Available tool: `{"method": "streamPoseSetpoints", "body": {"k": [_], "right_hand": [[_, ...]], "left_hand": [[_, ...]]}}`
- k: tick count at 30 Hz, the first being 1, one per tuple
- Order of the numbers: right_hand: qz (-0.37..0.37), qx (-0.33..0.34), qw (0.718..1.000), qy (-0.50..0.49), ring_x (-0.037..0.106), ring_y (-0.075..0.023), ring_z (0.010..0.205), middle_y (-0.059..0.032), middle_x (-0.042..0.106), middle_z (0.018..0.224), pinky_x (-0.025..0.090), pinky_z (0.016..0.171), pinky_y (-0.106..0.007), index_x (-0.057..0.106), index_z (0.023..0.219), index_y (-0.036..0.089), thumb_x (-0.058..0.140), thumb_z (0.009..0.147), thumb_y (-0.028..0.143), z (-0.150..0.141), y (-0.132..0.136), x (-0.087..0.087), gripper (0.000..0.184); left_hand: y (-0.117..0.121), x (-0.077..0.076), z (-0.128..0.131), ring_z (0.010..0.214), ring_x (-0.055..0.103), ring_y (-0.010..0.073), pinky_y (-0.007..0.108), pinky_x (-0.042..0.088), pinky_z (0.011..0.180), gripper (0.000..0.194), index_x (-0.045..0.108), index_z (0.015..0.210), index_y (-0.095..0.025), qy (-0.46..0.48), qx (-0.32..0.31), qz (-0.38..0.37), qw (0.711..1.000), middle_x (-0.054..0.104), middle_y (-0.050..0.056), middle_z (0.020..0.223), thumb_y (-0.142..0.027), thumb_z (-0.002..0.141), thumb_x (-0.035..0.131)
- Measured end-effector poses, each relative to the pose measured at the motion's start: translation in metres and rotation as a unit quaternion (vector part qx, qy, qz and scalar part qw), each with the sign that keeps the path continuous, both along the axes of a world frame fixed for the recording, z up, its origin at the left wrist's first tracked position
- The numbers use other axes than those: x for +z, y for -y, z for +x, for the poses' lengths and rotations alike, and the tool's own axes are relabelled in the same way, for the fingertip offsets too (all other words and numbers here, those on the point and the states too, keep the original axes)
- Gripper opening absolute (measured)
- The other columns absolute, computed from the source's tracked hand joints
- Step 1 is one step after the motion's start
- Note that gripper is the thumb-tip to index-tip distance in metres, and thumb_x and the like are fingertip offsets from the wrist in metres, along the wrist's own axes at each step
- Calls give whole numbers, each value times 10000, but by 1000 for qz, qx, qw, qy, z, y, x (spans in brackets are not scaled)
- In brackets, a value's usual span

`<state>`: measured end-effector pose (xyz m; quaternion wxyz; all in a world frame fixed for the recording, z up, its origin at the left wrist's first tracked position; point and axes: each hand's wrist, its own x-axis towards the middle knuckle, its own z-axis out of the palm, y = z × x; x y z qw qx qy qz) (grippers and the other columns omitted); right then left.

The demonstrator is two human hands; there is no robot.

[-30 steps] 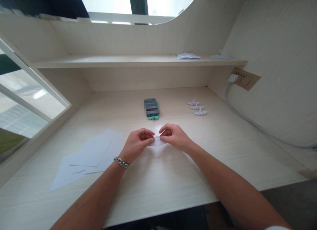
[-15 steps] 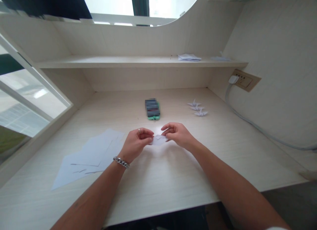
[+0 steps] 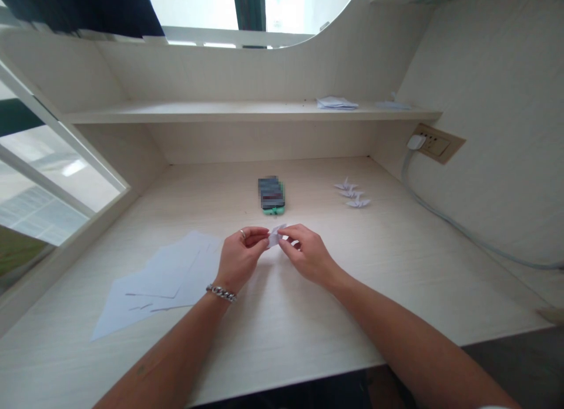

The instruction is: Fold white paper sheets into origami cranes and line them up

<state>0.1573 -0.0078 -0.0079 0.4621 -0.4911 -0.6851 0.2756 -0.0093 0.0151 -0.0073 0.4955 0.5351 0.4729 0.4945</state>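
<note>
Left hand (image 3: 240, 253) pinched, right hand (image 3: 308, 253) curved

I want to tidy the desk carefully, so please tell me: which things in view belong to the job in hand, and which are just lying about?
In the job:
folded paper, between left hand and right hand
likely the paper birds and loose sheets

Probably just lying about:
blurred dark thing
paper stack on the shelf

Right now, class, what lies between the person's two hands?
The head view shows a small folded white paper between the left hand and the right hand.
</note>
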Motion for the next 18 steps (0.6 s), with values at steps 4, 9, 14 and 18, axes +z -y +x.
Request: {"method": "streamPoseSetpoints", "body": {"k": [4,9,14,18], "right_hand": [[-95,48,990,-90,644,-190,927,-87,705,1052,494,844,-319,708,1035,177,593,844,334,1,-7,-3,272],[-123,43,982,-137,654,-185,825,-73,729,903,497,767,-302,718,917,142,667,767,343,5,-12,-4,256],[-155,22,977,-142,611,-150,677,-46,695,754,463,626,-261,715,847,132,637,766,317,9,-15,-5,217],[-174,46,972,-153,595,-141,660,-50,686,743,461,633,-265,718,840,121,641,757,314,9,-13,-3,223]], "left_hand": [[3,0,3,905,699,223,366,542,881,277,703,914,-119,-46,-44,36,997,748,107,953,-294,704,749],[4,1,4,921,693,225,350,533,863,259,725,926,-138,-74,-83,61,992,746,109,984,-312,735,716],[2,6,-4,648,633,150,249,503,607,261,733,887,-166,-148,25,110,983,721,42,777,-338,692,750],[2,9,-8,707,634,158,249,503,630,256,737,900,-185,-183,6,118,976,724,48,850,-355,708,736]]}}
